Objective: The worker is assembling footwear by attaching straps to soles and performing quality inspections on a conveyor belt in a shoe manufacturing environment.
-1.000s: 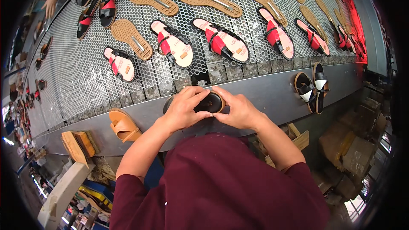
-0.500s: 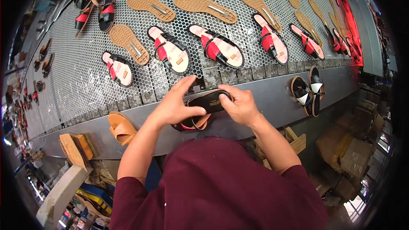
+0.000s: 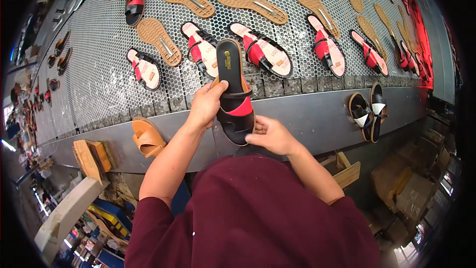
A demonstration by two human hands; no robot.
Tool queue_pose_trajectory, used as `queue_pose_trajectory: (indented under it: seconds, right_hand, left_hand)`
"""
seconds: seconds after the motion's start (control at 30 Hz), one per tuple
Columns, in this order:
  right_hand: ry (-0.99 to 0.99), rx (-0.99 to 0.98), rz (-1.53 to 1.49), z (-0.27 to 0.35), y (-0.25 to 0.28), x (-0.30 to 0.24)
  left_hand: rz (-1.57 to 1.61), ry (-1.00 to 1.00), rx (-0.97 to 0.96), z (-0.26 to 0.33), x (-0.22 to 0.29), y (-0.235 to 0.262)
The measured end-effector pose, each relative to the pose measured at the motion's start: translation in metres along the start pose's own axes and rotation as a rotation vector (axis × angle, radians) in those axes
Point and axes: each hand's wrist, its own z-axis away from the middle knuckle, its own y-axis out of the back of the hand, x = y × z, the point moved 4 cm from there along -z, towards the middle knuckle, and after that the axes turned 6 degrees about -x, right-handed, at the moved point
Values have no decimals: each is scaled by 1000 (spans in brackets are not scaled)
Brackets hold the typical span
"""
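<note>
Above the metal front ledge I hold a black sandal (image 3: 230, 67) with red and black straps, its insole facing up and its heel end pointing away from me. My left hand (image 3: 207, 103) grips its left side, thumb lying over the insole's edge by the straps. At the near toe end, my right hand (image 3: 271, 135) pinches the right edge between thumb and fingers. Just beyond lie two sandals with pink insoles, one pink-lined sandal (image 3: 201, 49) partly covered by the held one and another pink-lined sandal (image 3: 263, 52) to its right.
A perforated metal conveyor (image 3: 111, 44) carries several tan soles (image 3: 186, 0) and sandals. On the ledge (image 3: 297, 119) rest a tan slide (image 3: 147, 137) at left and a black-and-white sandal pair (image 3: 368, 111) at right. A wooden post (image 3: 67, 218) stands lower left; red light glows far right.
The held sandal has turned from sideways to lengthwise, showing its insole and straps. My left hand now grips it. Another person's hand has left the far left, and one sandal there is gone.
</note>
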Motion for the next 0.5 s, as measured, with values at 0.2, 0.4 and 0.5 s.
queue_pose_trajectory:
  seconds: [0.2,0.4,0.5]
  right_hand:
    - [62,157,4,4,9,-16]
    - [40,156,-106,7,15,-17]
    - [101,184,-135,8,22,-17]
  left_hand:
    - [230,-157,-46,31,2,-20]
    - [-64,43,-144,68,-74,-18]
    - [-68,10,-146,61,-63,-32]
